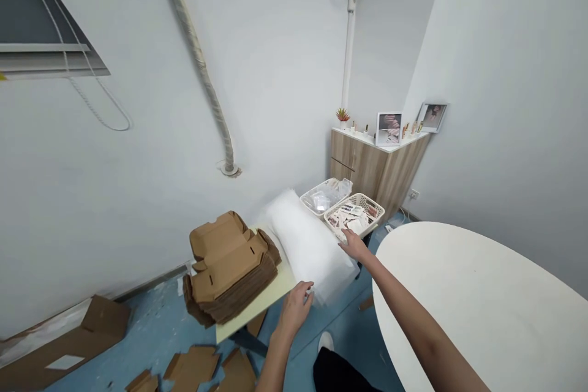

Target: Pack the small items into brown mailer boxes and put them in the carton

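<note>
Though near basket rim, right hand unobstructed

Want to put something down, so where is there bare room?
The white table shows a broad bare stretch right of the right arm. The pale yellow table has only a narrow bare strip between the cardboard stack and its front edge, near the left hand. Beyond that, the stack, white sheeting and two baskets crowd together.

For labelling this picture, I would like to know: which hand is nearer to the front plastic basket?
Right. The right hand is at the near rim of the front plastic basket; the left hand is farther away, beside the cardboard stack.
</note>
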Demonstrator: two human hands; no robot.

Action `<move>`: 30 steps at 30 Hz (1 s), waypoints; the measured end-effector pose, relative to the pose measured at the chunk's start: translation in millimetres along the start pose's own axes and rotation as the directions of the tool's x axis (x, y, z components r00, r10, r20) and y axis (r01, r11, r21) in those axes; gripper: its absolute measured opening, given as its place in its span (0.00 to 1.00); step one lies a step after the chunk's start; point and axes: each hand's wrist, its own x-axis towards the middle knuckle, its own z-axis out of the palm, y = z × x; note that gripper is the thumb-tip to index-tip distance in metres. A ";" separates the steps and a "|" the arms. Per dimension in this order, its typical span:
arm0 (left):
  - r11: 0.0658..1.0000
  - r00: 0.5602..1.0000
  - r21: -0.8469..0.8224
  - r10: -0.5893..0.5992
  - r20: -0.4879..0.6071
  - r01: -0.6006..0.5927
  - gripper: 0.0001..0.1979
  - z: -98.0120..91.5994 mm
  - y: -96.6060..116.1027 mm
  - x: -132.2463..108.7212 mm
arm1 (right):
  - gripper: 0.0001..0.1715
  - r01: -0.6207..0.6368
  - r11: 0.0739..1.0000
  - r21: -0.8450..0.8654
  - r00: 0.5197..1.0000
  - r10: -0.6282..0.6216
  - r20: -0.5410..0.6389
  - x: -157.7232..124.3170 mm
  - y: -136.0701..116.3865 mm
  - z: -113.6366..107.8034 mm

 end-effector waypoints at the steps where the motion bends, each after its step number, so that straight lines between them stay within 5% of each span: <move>1: 1.000 1.000 0.001 -0.003 0.002 0.003 0.16 -3.7 -5.4 13.9 | 0.35 -0.008 1.000 -0.001 1.000 0.008 -0.003 24.1 -0.8 0.7; 8: 1.000 1.000 -0.004 -0.029 -0.001 0.029 0.16 -27.8 -34.2 102.7 | 0.37 -0.068 0.996 -0.059 0.997 0.066 -0.026 177.7 -11.5 5.2; 13: 0.999 0.998 -0.024 -0.039 0.045 0.040 0.16 -26.1 -49.7 141.6 | 0.43 -0.155 0.983 -0.099 0.988 0.156 -0.002 237.8 -7.9 22.7; 19: 0.999 0.996 -0.025 -0.045 0.082 0.047 0.16 -15.5 -58.5 177.0 | 0.42 -0.185 0.973 -0.139 0.979 0.170 -0.108 244.3 -0.7 39.7; 25: 0.992 0.997 -0.107 -0.061 0.045 0.066 0.16 -17.6 -63.9 210.9 | 0.12 -0.079 0.997 -0.023 0.984 0.074 -0.164 229.0 -8.9 22.6; 30: 0.911 0.985 -0.379 -0.172 0.005 0.161 0.20 -21.9 -67.0 231.7 | 0.20 -0.084 0.950 0.301 0.964 0.154 -0.219 200.6 -29.3 6.6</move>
